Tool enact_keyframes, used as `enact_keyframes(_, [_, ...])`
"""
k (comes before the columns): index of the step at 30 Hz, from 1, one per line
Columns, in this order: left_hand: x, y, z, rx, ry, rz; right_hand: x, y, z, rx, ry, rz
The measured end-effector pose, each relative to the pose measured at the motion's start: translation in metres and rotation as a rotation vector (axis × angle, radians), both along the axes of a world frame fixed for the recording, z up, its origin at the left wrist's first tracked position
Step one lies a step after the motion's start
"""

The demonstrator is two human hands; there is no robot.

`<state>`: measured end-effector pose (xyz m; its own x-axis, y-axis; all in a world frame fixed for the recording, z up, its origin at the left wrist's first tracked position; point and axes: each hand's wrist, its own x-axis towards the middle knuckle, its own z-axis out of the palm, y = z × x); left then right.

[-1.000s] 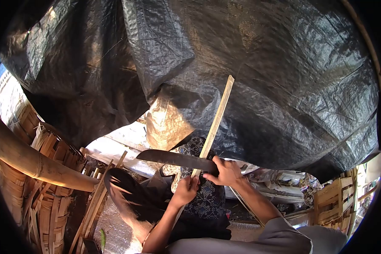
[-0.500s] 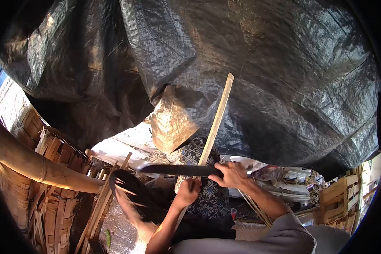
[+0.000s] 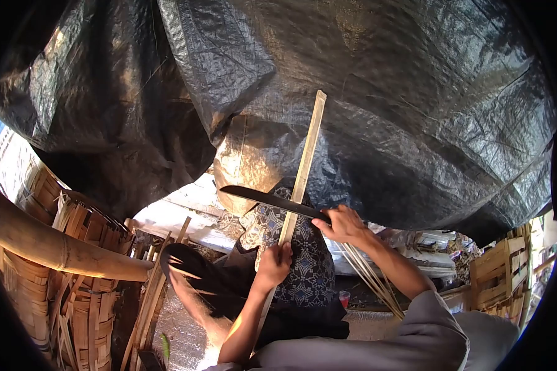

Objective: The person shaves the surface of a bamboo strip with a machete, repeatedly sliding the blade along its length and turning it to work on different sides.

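Note:
My left hand [image 3: 274, 266] is closed around the lower part of a long, pale bamboo strip [image 3: 310, 139], which slants up and slightly right. My right hand [image 3: 345, 224] grips the handle end of a machete [image 3: 263, 196]; the fingers hide the handle. Its dark blade points left and lies across the strip, above my left hand. Beneath both is a dark patterned cloth [image 3: 309, 272] spread over my lap. Below my right hand, several thin bamboo strips [image 3: 374, 278] fan down to the right.
A black tarp [image 3: 377, 111] hangs in front. A thick bamboo pole [image 3: 68, 250] crosses the left side beside woven bamboo baskets [image 3: 83, 297]. A slatted bamboo crate [image 3: 498, 275] stands at right. A cup with red contents [image 3: 344, 298] sits near the cloth.
The machete has moved up along the strip, away from my left hand, and its tip has tilted upward. My left hand keeps its hold on the strip.

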<state>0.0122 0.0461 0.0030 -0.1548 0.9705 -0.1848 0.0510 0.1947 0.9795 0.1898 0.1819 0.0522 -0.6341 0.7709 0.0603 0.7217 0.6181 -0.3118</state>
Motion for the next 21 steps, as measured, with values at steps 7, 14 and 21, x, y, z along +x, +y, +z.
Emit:
enact_keyframes(7, [-0.002,0.0,0.008,-0.009,-0.151,-0.015,0.001,-0.007,0.02,-0.04,-0.348,0.099])
enact_keyframes(14, [0.001,0.002,0.004,0.022,-0.054,-0.054,0.004,0.022,0.028,-0.135,-0.045,-0.185])
enact_keyframes(21, [0.002,-0.001,0.022,-0.014,-0.331,-0.042,-0.004,-0.017,0.018,0.01,-0.166,0.227])
